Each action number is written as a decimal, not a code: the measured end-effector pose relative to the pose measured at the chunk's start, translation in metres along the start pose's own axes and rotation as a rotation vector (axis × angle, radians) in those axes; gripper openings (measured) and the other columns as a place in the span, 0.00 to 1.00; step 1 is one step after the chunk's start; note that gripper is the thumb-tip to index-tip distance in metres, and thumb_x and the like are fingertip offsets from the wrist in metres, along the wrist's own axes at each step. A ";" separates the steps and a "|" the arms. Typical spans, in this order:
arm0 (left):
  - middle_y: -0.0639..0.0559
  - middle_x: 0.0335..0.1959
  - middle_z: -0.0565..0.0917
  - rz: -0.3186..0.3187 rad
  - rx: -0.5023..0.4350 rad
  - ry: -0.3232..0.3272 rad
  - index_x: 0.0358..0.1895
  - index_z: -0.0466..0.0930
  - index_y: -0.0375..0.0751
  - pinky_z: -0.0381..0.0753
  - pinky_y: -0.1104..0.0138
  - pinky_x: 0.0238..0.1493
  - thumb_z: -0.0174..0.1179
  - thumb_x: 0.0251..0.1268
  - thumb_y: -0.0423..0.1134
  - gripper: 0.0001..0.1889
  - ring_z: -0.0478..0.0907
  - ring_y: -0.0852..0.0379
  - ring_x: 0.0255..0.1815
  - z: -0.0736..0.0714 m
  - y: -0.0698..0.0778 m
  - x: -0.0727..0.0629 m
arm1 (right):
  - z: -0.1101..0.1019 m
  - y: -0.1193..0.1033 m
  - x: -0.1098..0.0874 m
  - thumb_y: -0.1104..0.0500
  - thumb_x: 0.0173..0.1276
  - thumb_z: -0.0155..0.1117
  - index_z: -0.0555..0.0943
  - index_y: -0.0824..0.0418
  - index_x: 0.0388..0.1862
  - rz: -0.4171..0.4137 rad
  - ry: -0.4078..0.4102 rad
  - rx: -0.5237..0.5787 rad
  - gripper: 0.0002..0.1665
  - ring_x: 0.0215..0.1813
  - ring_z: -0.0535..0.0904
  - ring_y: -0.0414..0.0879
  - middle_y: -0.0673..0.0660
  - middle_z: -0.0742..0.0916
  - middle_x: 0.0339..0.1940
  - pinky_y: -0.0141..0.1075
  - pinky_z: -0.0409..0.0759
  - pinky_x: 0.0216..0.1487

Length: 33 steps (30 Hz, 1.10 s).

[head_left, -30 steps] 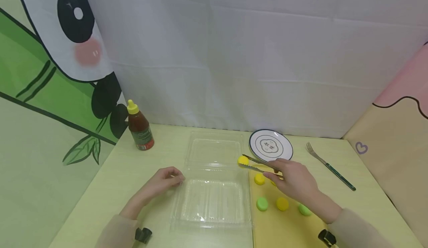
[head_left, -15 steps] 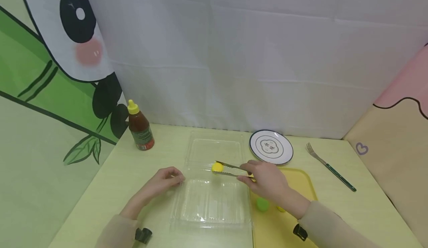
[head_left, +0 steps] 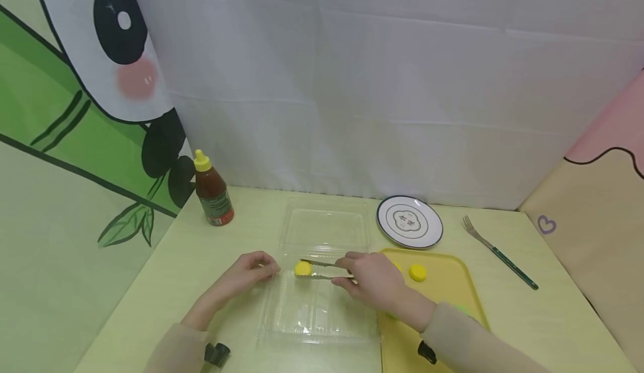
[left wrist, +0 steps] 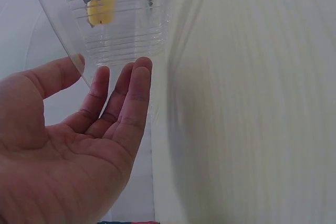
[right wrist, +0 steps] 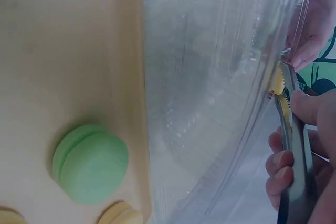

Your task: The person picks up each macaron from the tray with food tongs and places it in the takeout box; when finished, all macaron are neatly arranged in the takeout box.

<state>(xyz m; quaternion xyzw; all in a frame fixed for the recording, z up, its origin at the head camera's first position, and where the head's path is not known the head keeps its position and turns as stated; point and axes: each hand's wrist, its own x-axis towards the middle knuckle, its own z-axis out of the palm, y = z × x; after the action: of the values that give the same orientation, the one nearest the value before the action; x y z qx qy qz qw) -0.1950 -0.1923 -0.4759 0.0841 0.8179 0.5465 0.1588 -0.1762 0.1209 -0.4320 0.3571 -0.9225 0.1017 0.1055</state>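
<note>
You've got two hands in view. Your left hand, one of one, has thumb and fingers either side of the rim of one clear container, fingers slightly bent, lightly pinching the left edge near the hinge. Your right hand is curled round one pair of tongs, thumb on one arm, fingers on the other. The two tips hold one yellow macaron over the container's base half, back left, close to your left hand; can't tell if it touches the plastic. The lid half lies folded back behind the base.

Right of the container: one yellow tray. Head view gives four macarons on it: one tray yellow in full, another yellow partly behind your hand, plus slivers of two green. Your right wrist view gives one green macaron large and two yellow edges. Total uncertain, your arm covers part of the tray.

Rest, one each: sauce bottle upright back left, round plate behind the tray, green-handled fork far right, all on one table.
</note>
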 end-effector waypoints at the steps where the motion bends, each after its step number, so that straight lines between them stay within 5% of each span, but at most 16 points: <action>1: 0.47 0.42 0.84 0.001 -0.001 0.000 0.47 0.80 0.35 0.78 0.63 0.46 0.60 0.72 0.44 0.14 0.80 0.55 0.43 0.000 0.000 0.000 | 0.002 -0.001 0.001 0.44 0.67 0.69 0.86 0.55 0.44 -0.007 -0.004 -0.001 0.17 0.26 0.77 0.36 0.46 0.85 0.31 0.31 0.76 0.27; 33: 0.45 0.41 0.84 0.005 -0.010 -0.006 0.46 0.80 0.34 0.79 0.59 0.50 0.60 0.72 0.45 0.15 0.80 0.53 0.45 0.000 -0.001 0.001 | 0.019 -0.019 0.013 0.42 0.65 0.70 0.86 0.54 0.44 0.019 -0.115 -0.082 0.19 0.23 0.75 0.41 0.46 0.83 0.32 0.37 0.78 0.30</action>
<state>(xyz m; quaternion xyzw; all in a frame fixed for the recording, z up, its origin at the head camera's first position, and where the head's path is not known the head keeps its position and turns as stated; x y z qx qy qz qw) -0.1964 -0.1924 -0.4770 0.0870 0.8146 0.5506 0.1605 -0.1751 0.0933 -0.4447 0.3488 -0.9338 0.0441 0.0661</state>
